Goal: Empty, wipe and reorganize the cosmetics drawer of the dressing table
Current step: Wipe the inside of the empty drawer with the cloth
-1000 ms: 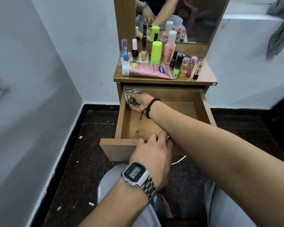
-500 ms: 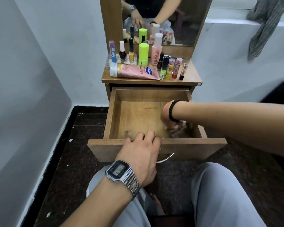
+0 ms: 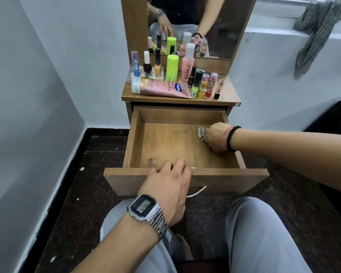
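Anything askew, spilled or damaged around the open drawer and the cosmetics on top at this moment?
Nothing spilled or broken. The pink tube lies flat on the tabletop while the other cosmetics stand upright. Pale flecks of debris dot the dark floor left of the drawer. A small dark mark shows on the drawer bottom; stain or knot is unclear.

Left hand (image 3: pixel 168 191): bare forearm, no sleeve; wrist carries a silver digital watch (image 3: pixel 144 207), rectangular grey LCD face in a dark bezel, on a linked metal bracelet band. Right hand (image 3: pixel 215 137): bare forearm; wrist carries a black bead bracelet (image 3: pixel 231 138) with a thin reddish-orange thread band (image 3: pixel 223 138) just beside it toward the knuckles. Legs: light grey trousers (image 3: pixel 260 233) over both knees, plain fabric, no visible markings.
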